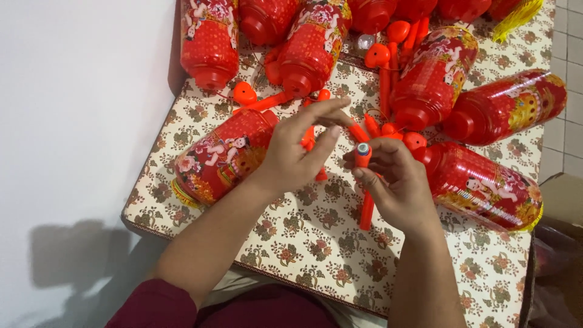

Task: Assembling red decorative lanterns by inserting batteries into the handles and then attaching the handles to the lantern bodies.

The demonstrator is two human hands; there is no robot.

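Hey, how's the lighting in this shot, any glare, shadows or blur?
Head view: even, soft light; white glare streaks on the shiny red lanterns; a grey shadow falls on the white floor at lower left; the left hand and right hand look sharp.

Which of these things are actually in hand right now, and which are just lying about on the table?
In hand:
right hand holding an orange stick
left hand beside its top end

Lying about:
red lanterns
loose orange sticks
heart-shaped pieces
yellow tassel
floral table cover
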